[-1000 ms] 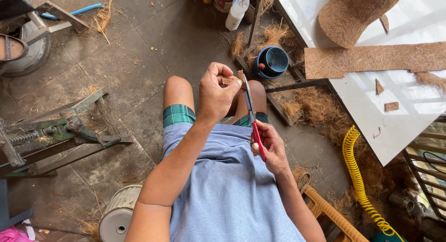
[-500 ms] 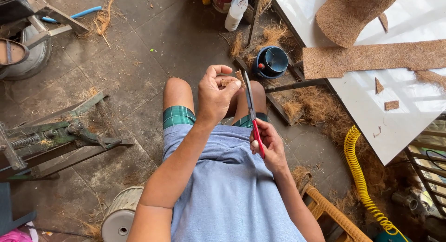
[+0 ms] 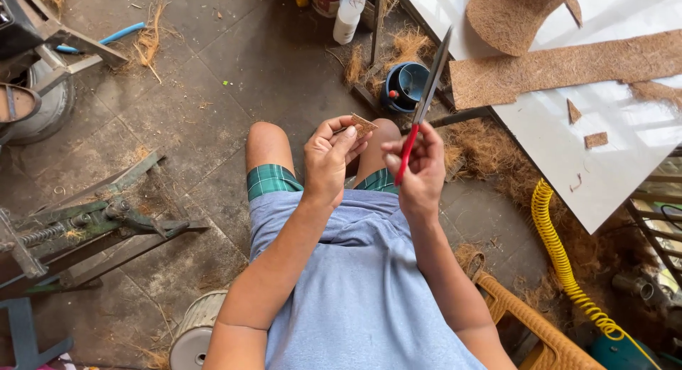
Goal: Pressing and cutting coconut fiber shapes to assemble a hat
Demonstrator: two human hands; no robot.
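Left hand [image 3: 328, 159] is up over the knees, fingers curled, pinching a small brown piece of coir matting [image 3: 363, 123] between thumb and fingertips. Right hand [image 3: 419, 164] sits just beside it, closed around the red handle of a pair of scissors [image 3: 425, 100], blades pointing up and away toward the white board [image 3: 590, 164]. Blades look shut, though at this angle it's hard to be sure. The piece and the scissors are near each other, not touching. A long coir strip [image 3: 568, 68] lies on the board, a blue tin [image 3: 406, 86] on the floor beyond the knees.
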